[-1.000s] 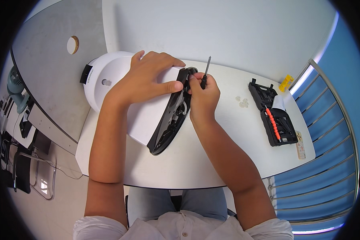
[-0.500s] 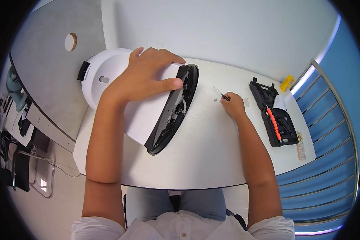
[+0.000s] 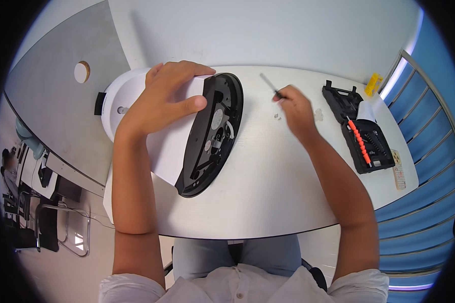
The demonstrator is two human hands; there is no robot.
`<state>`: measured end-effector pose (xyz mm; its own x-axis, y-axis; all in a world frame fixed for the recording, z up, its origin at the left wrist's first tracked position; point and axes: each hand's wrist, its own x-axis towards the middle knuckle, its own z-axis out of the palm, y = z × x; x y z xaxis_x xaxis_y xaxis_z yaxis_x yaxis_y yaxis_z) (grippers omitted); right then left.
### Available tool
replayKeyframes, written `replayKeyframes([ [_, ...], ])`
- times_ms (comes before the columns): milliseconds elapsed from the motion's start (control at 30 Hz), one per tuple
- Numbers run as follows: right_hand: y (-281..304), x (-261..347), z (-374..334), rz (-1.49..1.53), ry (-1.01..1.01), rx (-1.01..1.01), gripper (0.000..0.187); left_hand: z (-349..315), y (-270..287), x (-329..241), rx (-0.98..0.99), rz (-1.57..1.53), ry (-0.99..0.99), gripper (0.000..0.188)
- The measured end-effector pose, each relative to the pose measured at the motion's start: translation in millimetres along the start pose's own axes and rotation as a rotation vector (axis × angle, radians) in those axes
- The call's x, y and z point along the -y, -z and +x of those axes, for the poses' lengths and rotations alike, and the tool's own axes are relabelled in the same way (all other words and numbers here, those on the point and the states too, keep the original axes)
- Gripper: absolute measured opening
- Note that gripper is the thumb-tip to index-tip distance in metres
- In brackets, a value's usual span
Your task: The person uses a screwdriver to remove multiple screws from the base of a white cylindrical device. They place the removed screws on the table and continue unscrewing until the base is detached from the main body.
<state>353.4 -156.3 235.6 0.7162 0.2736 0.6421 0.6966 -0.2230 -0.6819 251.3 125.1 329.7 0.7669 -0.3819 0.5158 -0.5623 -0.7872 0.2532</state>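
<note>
A white rounded appliance (image 3: 162, 146) lies tilted on the left of the table. Its black underside (image 3: 215, 139) faces right, showing recessed parts, round pale discs and a white loop. My left hand (image 3: 169, 96) grips the white housing, fingers reaching over its far edge and thumb lying near the black rim. Off to the right, my right hand (image 3: 296, 108) is closed round the dark handle of a screwdriver (image 3: 270, 85). Its slightly blurred shaft points up and left, apart from the appliance. Small metallic bits (image 3: 277, 116) lie on the tabletop just below this hand.
An open black tool case (image 3: 367, 146) with an orange flexible shaft (image 3: 359, 141) lies at the right. Around it are a yellow object (image 3: 373, 84), a pale strip (image 3: 399, 171) and clear bits (image 3: 318, 115). A grey panel (image 3: 65, 91) stands left; metal railing (image 3: 422, 129) runs beyond the right edge.
The appliance has tipped under my left hand, so more of its black underside shows. My right hand has lifted the screwdriver up and away from the small bits. The whole view has shifted slightly.
</note>
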Motion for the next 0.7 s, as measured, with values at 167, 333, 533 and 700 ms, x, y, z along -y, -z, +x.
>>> replayKeyframes([
  [167, -30, 26, -55, 0.051, 0.202, 0.264, 0.017, 3, -4, 8, -0.016, -0.056, -0.044, 0.059],
  [333, -39, 28, -72, -0.013, 0.269, 0.408, 0.017, 5, -3, 3, -0.011, -0.006, -0.067, 0.06],
  [533, -34, 52, -77, 0.038, 0.135, 0.351, 0.011, 8, -8, 7, -0.039, -0.126, -0.14, 0.064],
  [700, -36, 66, -87, -0.006, 0.053, 0.47, 0.01, 7, -9, 7, -0.023, -0.201, -0.093, 0.064],
])
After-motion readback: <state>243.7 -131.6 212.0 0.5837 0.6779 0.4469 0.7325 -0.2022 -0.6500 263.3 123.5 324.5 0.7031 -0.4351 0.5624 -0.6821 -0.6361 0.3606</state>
